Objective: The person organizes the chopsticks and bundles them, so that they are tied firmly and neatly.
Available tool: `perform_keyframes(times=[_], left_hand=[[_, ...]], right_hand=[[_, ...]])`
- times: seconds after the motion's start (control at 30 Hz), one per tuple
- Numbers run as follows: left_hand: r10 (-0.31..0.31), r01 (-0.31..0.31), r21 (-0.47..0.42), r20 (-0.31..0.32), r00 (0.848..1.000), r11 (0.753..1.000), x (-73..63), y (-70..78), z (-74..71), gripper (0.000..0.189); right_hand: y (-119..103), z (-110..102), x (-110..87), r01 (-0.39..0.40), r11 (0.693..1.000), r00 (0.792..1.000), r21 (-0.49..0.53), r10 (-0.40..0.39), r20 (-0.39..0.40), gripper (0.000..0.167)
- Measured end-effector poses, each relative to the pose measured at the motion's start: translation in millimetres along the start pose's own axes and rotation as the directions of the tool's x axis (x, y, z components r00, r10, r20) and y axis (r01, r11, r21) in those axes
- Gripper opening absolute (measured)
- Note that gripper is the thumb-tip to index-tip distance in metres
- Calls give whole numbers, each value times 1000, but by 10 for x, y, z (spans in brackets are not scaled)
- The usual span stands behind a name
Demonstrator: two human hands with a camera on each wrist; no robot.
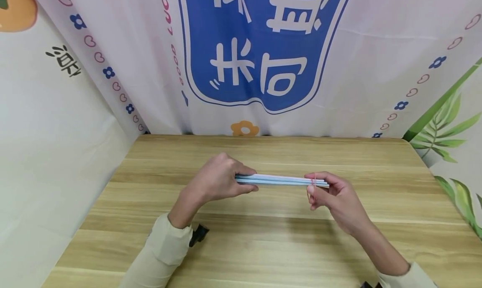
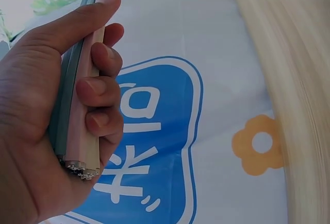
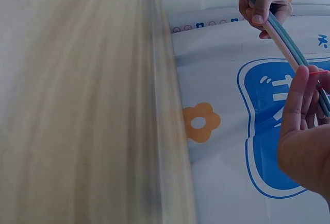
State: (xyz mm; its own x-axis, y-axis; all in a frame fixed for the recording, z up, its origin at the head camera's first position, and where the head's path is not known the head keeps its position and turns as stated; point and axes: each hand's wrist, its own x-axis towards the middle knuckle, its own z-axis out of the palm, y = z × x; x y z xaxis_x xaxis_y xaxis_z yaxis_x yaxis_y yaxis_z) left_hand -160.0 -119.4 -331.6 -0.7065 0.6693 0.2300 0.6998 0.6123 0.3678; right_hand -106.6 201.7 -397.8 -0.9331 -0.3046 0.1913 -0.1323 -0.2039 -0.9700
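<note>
A bundle of slim pastel chopsticks [image 1: 280, 179], in blue, pink and cream, lies level above the table between both hands. My left hand [image 1: 216, 179] grips its left end, thumb and fingers curled round the sticks. The rough, silvery butt ends of the chopsticks [image 2: 77, 168] show below the palm in the left wrist view. My right hand [image 1: 337, 196] is at the other end, its thumb and fingers pinching a thin red rubber band [image 1: 314, 187] that loops round the sticks near their tips. Part of the band is hidden behind the fingers.
Beneath the hands is a wood-grain table [image 1: 263, 246]. A white curtain [image 1: 150, 91] with a blue printed panel hangs along its far edge. A small black device [image 1: 198, 235] sits at the left sleeve cuff.
</note>
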Motion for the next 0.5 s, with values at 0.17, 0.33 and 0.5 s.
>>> perform_keyframes(times=[0.17, 0.33, 0.5], left_hand=[[-22, 22, 3, -13, 1000, 1000, 8, 9, 9, 31], [-27, 27, -11, -16, 1000, 1000, 15, 14, 23, 30], [-50, 49, -53, -6, 999, 997, 11, 14, 27, 29]], right_hand=[[-48, -32, 42, 28, 994, 999, -101, -30, -12, 26], [-71, -61, 65, 42, 990, 999, -135, -45, -20, 24], [-90, -69, 75, 62, 972, 997, -226, -72, -34, 20]])
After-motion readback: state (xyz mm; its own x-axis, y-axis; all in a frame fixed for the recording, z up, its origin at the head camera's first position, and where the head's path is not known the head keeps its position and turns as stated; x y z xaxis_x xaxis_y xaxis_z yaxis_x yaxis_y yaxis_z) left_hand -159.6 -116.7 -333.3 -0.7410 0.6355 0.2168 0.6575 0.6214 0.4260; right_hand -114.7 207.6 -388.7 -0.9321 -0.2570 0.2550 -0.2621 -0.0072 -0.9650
